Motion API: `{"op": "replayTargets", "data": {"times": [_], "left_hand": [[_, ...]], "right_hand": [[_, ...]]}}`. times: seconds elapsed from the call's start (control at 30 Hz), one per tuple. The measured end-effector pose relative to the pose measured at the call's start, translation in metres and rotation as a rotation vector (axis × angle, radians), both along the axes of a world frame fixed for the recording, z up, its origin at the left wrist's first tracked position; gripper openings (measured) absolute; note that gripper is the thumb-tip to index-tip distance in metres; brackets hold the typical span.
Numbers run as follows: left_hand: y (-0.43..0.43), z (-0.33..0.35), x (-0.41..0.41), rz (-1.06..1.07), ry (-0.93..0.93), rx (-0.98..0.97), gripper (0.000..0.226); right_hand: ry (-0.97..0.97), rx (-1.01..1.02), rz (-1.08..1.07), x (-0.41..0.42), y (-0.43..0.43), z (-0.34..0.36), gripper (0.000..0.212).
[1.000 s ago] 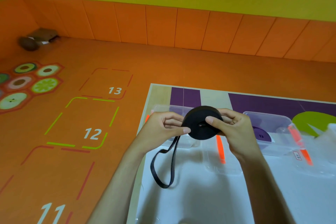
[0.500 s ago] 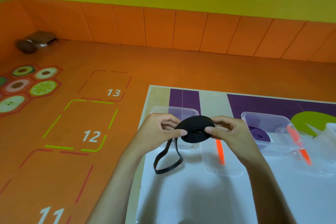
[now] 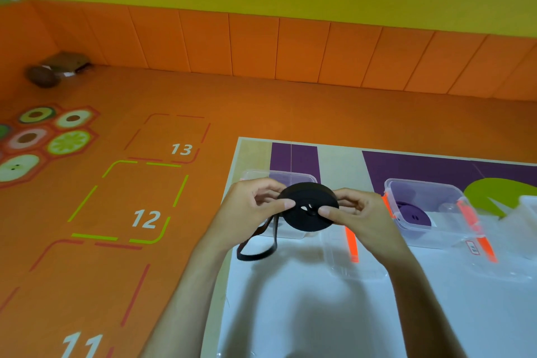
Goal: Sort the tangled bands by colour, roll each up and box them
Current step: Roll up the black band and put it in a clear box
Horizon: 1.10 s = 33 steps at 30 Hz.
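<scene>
I hold the black band roll (image 3: pixel 308 206) up between both hands above the white table (image 3: pixel 319 314). My left hand (image 3: pixel 250 209) pinches its left edge with the thumb on the face, and my right hand (image 3: pixel 360 221) pinches the right side with the thumb by the centre hole. The loose tail (image 3: pixel 255 254) hangs in a loop below my left hand, down near the table's left edge. An open clear box (image 3: pixel 293 177) stands just behind the roll, and a second clear box (image 3: pixel 424 189) to the right holds a purple roll (image 3: pixel 412 213)

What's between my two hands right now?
In the head view, the black band roll sits between the left hand and right hand, both pinching it; its loose tail hangs below.
</scene>
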<state>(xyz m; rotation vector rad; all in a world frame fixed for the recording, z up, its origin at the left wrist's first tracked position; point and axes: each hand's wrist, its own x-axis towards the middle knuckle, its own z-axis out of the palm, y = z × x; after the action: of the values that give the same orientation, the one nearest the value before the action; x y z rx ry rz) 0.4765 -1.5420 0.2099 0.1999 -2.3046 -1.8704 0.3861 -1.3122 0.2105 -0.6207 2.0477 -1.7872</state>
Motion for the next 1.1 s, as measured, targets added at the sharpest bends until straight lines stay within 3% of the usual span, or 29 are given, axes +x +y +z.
{"op": "replayTargets", "data": {"times": [0.27, 0.43, 0.67, 0.87, 1.1], "left_hand": [[0.005, -0.002, 0.003, -0.033, 0.020, 0.189, 0.016], [0.003, -0.002, 0.003, -0.072, 0.031, 0.212, 0.016], [0.014, -0.007, 0.004, -0.053, 0.023, 0.253, 0.016], [0.016, -0.010, 0.004, 0.008, 0.061, 0.269, 0.015], [0.024, -0.020, 0.004, 0.063, 0.035, 0.413, 0.022]], "right_hand": [[-0.081, -0.114, -0.062, 0.006, -0.002, -0.007, 0.029], [-0.085, -0.103, -0.013, 0.007, 0.001, -0.006, 0.029], [-0.076, -0.148, -0.105, 0.007, 0.000, -0.008, 0.019], [-0.080, -0.137, -0.094, 0.009, -0.002, -0.009, 0.030], [-0.068, -0.161, -0.161, 0.009, -0.006, -0.010, 0.020]]}}
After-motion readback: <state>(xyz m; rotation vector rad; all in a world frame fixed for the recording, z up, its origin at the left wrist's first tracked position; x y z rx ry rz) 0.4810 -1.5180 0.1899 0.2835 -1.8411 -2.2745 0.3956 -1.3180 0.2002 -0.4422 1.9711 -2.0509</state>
